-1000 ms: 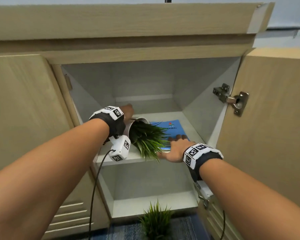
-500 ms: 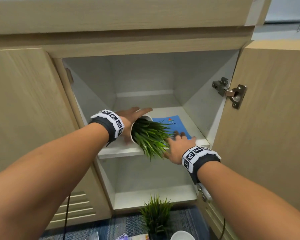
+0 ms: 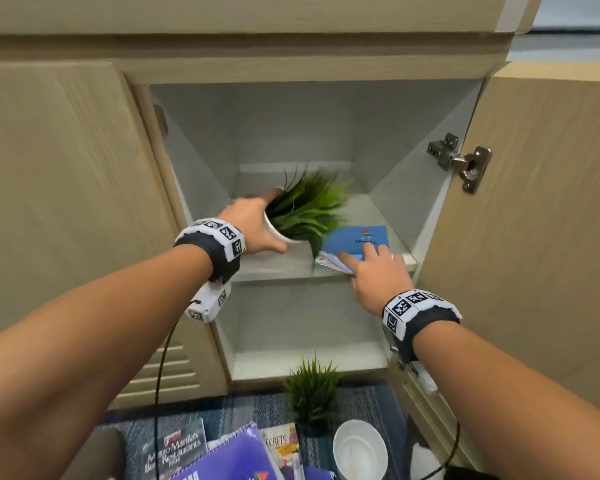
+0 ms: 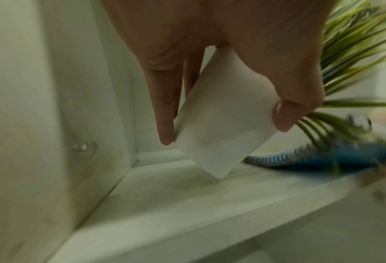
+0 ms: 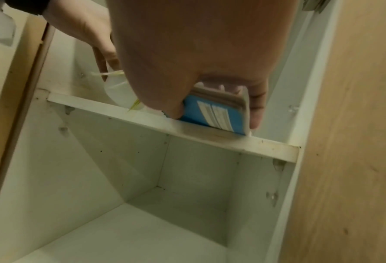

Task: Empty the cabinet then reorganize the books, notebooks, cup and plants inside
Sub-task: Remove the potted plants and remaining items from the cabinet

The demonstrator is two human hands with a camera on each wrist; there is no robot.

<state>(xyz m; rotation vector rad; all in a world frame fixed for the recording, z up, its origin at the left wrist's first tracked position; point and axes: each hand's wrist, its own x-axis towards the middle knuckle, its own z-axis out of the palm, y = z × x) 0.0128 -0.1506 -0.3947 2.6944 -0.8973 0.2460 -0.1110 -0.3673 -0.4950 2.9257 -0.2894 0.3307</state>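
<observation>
On the cabinet's upper shelf, my left hand grips the white pot of a green plant. In the left wrist view the pot is tilted between fingers and thumb, its lower corner just at the shelf. My right hand pinches the front edge of a blue spiral notebook on the shelf's right side. In the right wrist view that notebook is raised off the shelf edge.
The lower compartment holds nothing. On the blue rug in front stand a second plant and a white cup, beside a dark book, a purple notebook and another book. The open door stands at the right.
The plant lay tipped with its leaves toward me; my left hand has turned it more upright. My right hand left the leaves and took hold of the notebook's front edge.
</observation>
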